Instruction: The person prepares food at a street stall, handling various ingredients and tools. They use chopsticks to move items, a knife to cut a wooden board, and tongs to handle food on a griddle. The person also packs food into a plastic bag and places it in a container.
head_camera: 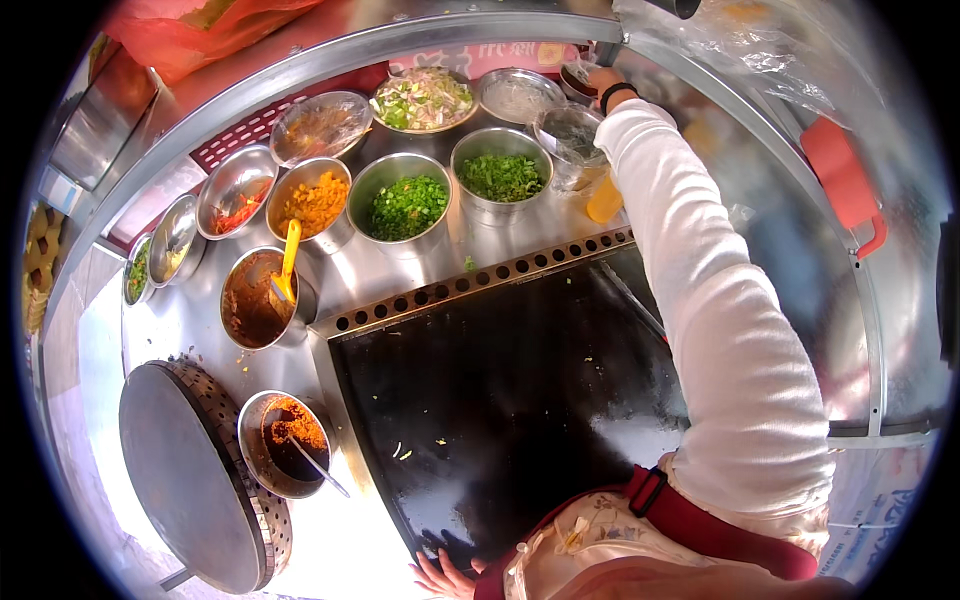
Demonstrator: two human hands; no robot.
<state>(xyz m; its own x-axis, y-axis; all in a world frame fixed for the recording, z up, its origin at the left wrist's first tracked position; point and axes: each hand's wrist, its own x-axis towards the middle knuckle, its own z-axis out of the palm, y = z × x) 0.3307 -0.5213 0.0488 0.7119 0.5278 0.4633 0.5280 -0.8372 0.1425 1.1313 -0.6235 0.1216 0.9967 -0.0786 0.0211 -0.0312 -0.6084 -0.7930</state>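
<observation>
My right arm in a white sleeve reaches to the far right corner. There my right hand [601,79], with a black band at the wrist, is at a small bowl with dark contents [576,81]; its fingertips are partly hidden, so any grip is unclear. Just nearer stand a clear plastic-covered container [571,136] and a bottle of yellow liquid [604,201]. My left hand [445,576] shows at the bottom, fingers spread at the near left edge of a black flat griddle [510,360]. A few food scraps dot the griddle.
Behind the griddle stand steel pots of chopped green onion [409,210], chopped green herbs [501,178] and orange diced food [319,199]. To the left are a brown sauce pot [259,300] with a yellow-handled spatula, a chili oil pot [285,442] with a spoon, and a round griddle plate [187,472].
</observation>
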